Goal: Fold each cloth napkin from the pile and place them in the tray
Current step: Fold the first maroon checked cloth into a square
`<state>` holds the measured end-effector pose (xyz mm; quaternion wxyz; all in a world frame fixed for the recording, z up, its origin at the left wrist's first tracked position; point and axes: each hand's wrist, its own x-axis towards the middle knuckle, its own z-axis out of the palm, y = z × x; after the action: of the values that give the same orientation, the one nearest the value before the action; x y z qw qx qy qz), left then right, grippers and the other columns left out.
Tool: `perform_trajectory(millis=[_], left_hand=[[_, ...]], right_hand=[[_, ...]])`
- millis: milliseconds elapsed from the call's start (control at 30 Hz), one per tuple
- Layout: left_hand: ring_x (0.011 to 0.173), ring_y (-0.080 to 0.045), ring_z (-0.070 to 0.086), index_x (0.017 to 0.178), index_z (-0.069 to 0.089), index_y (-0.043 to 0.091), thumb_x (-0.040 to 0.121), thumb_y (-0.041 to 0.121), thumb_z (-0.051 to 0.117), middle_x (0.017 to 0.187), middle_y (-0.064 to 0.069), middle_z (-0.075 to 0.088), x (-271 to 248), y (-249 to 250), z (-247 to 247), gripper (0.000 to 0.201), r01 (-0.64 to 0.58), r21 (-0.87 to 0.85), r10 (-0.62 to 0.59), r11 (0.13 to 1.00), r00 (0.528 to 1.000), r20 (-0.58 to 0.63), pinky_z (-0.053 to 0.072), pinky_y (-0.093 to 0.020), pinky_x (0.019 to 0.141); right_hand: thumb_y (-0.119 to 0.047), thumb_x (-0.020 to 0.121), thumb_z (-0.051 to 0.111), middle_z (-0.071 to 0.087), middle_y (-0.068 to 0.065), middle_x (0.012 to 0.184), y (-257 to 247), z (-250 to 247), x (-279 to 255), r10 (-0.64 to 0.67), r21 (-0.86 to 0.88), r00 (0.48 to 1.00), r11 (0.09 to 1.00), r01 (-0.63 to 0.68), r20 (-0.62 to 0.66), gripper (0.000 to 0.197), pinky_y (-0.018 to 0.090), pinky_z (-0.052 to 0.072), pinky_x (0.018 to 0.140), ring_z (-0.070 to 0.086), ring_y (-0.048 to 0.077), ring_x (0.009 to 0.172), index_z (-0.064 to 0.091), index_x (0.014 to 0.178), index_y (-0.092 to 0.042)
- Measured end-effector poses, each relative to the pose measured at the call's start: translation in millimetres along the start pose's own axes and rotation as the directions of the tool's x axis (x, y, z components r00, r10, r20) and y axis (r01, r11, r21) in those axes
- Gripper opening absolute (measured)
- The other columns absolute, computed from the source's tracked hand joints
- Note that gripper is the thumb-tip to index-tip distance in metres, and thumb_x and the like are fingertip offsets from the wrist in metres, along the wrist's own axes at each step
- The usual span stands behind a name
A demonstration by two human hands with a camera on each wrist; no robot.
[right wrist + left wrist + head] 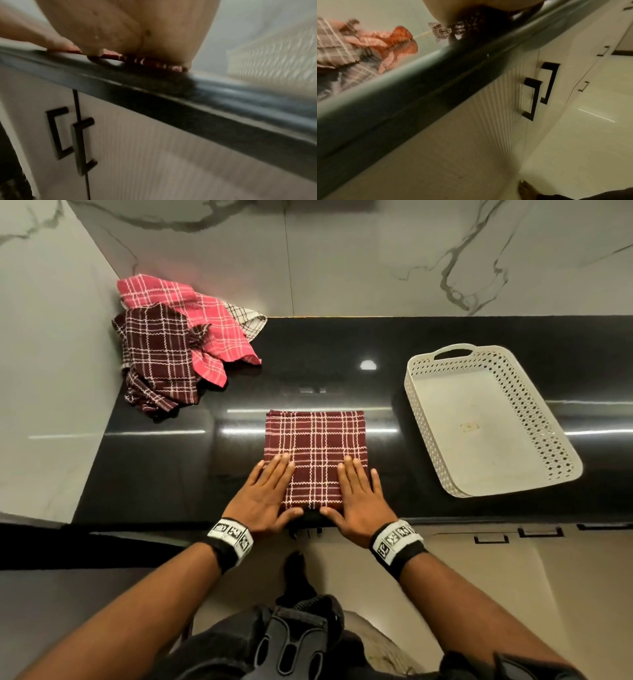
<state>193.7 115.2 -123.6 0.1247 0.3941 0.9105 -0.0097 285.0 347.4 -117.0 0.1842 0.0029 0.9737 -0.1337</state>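
Countertop (342,354) black and glossy, marble walls (376,251), both hands' grip flat on folded napkin (315,440)

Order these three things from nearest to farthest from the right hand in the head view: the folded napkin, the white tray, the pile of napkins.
1. Folded napkin: directly under the right hand, which rests flat on it.
2. White tray: to the right on the counter, apart from the hand.
3. Pile of napkins: far left, at the back corner, beyond the left hand.
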Motion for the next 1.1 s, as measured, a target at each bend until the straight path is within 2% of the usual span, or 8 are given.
perform_trajectory(millis=[133, 233, 300, 433, 533, 700, 967, 1100], left_hand=[[0.153, -0.029, 0.004, 0.158, 0.009, 0.006, 0.086, 0.053, 0.056, 0.165, -0.016, 0.005, -36, -4, 16, 0.097, -0.024, 0.021, 0.025, 0.999, 0.999, -0.038, 0.013, -0.047, 0.124], [0.145, -0.031, 0.032, 0.15, 0.037, 0.004, 0.073, 0.015, 0.076, 0.157, -0.017, 0.034, -58, 5, 28, 0.087, -0.086, -0.033, 0.078, 0.996, 0.979, -0.186, 0.029, -0.047, 0.118], [0.133, -0.031, 0.051, 0.136, 0.056, 0.005, 0.063, 0.004, 0.085, 0.144, -0.015, 0.053, -67, 6, 28, 0.079, -0.134, -0.162, 0.079, 0.978, 0.949, -0.306, 0.039, -0.046, 0.112], [0.091, -0.015, 0.068, 0.106, 0.068, 0.019, 0.081, 0.013, 0.073, 0.1, 0.002, 0.072, -68, 12, -6, 0.026, 0.051, -0.649, -0.318, 0.759, 0.898, -0.302, 0.055, -0.035, 0.083], [0.084, -0.011, 0.068, 0.106, 0.064, 0.018, 0.096, 0.032, 0.061, 0.092, 0.004, 0.071, -41, 8, -25, 0.017, 0.187, -0.762, -0.504, 0.619, 0.839, -0.204, 0.053, -0.03, 0.076], [0.092, -0.041, 0.063, 0.102, 0.05, 0.01, 0.102, 0.038, 0.046, 0.1, -0.02, 0.067, 4, 0, -26, 0.029, 0.425, -0.601, -0.572, 0.676, 0.818, -0.066, 0.047, -0.042, 0.077], [0.098, -0.043, 0.062, 0.117, 0.044, 0.007, 0.099, 0.032, 0.051, 0.11, -0.021, 0.064, 19, 6, -29, 0.031, 0.538, -0.608, -0.706, 0.583, 0.706, -0.052, 0.047, -0.045, 0.083], [0.109, -0.035, 0.053, 0.128, 0.045, 0.009, 0.091, 0.025, 0.058, 0.124, -0.015, 0.053, 17, 17, -29, 0.042, 0.36, -0.389, -0.504, 0.848, 0.775, -0.38, 0.044, -0.048, 0.092]], right_hand=[[-0.066, 0.087, 0.053, -0.026, 0.005, 0.16, 32, 17, -27, -0.119, -0.07, 0.993, 0.991, 0.118, -0.016, 0.11, 0.049, -0.013, 0.12, -0.024, 0.023, 0.149, -0.015, 0.156, -0.013], [-0.007, 0.077, 0.074, 0.018, 0.007, 0.165, 42, 38, -47, -0.191, -0.079, 0.958, 0.981, 0.179, -0.212, 0.094, 0.049, 0.01, 0.121, 0.014, 0.024, 0.152, 0.023, 0.156, -0.014], [0.004, 0.074, 0.071, 0.045, 0.003, 0.153, 46, 40, -56, -0.189, 0.043, 0.918, 0.975, 0.217, -0.348, 0.076, 0.05, 0.026, 0.119, 0.037, 0.02, 0.144, 0.048, 0.144, -0.016], [-0.003, 0.089, 0.063, 0.073, -0.006, 0.105, 37, 6, -56, 0.089, 0.59, 0.904, 0.783, 0.197, -0.419, 0.029, 0.027, 0.051, 0.091, 0.066, 0.005, 0.098, 0.071, 0.107, -0.025], [-0.025, 0.1, 0.057, 0.073, -0.005, 0.098, 31, -17, -27, 0.259, 0.716, 0.915, 0.696, 0.046, -0.31, 0.014, 0.027, 0.053, 0.083, 0.067, 0.005, 0.091, 0.068, 0.106, -0.02], [-0.037, 0.103, 0.043, 0.07, 0.017, 0.098, 29, -26, 21, 0.371, 0.544, 0.897, 0.817, -0.192, -0.241, 0.031, 0.044, 0.053, 0.081, 0.065, 0.038, 0.091, 0.059, 0.103, -0.01], [-0.035, 0.105, 0.038, 0.067, 0.023, 0.106, 21, -33, 38, 0.449, 0.377, 0.869, 0.856, -0.352, -0.207, 0.032, 0.044, 0.046, 0.077, 0.064, 0.044, 0.096, 0.047, 0.112, -0.005], [-0.034, 0.096, 0.05, 0.057, 0.011, 0.111, 9, -35, 25, 0.277, 0.136, 0.833, 0.961, -0.241, -0.479, 0.03, 0.048, 0.042, 0.087, 0.055, 0.032, 0.103, 0.048, 0.116, -0.011]])
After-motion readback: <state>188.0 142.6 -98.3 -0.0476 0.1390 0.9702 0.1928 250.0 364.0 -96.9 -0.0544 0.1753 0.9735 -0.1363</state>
